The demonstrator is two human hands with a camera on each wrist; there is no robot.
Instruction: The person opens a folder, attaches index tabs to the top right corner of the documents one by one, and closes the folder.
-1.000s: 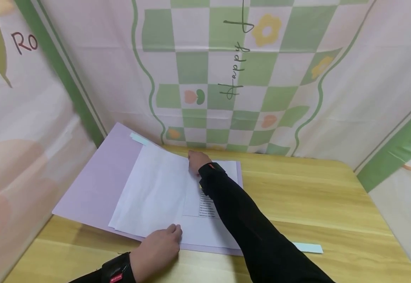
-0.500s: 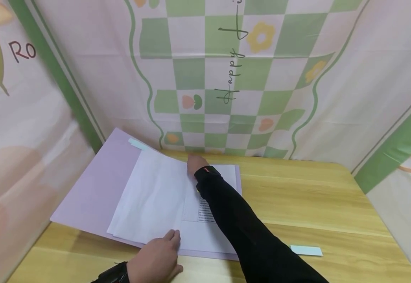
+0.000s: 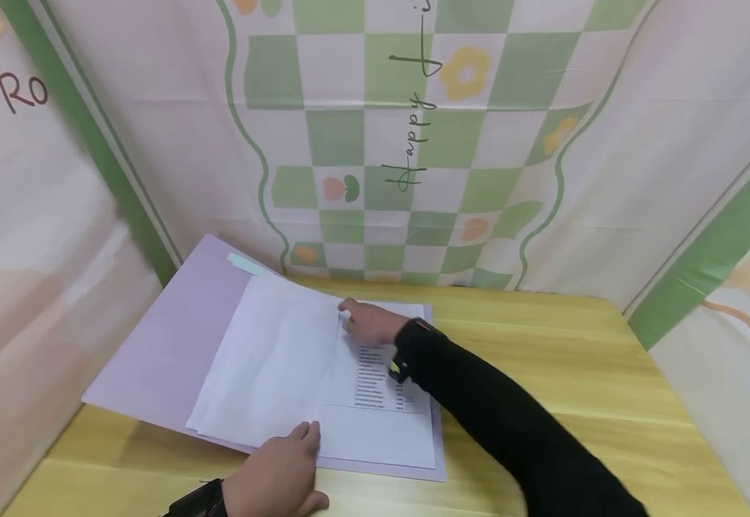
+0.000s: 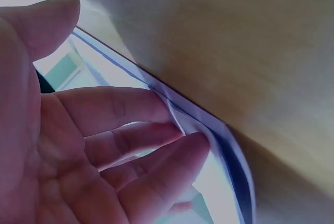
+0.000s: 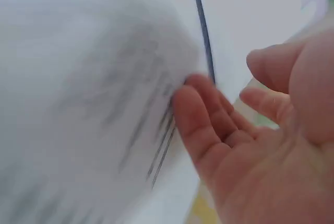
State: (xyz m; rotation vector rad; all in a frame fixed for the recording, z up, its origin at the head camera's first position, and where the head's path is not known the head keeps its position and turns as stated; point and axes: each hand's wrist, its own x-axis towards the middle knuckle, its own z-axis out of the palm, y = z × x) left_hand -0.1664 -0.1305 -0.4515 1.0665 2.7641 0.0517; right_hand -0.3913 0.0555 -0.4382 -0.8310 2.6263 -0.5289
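A lilac folder [image 3: 171, 330] lies spread on the wooden table, its left cover raised at a slant. White sheets [image 3: 261, 352] lean against that cover; a printed page [image 3: 377, 434] lies flat on the right half. My left hand [image 3: 274, 470] rests its fingertips on the paper by the folder's near edge, thumb apart; the left wrist view shows those fingers [image 4: 120, 106] nearly straight against the paper edge. My right hand [image 3: 375, 322] touches the page near the far end of the fold. In the right wrist view its fingers [image 5: 195, 122] are loosely bent, the thumb apart.
A pale blue strip [image 3: 243, 263] sits at the top of the left cover. Patterned cloth [image 3: 394, 143] hangs behind the table and along both sides. Bare wood [image 3: 542, 352] lies right of the folder. My right forearm crosses the table's right half.
My right hand has turned, its forearm swinging right and uncovering more printed text. A pale blue strip on the right is now hidden behind that arm. My left hand stays at the near edge.
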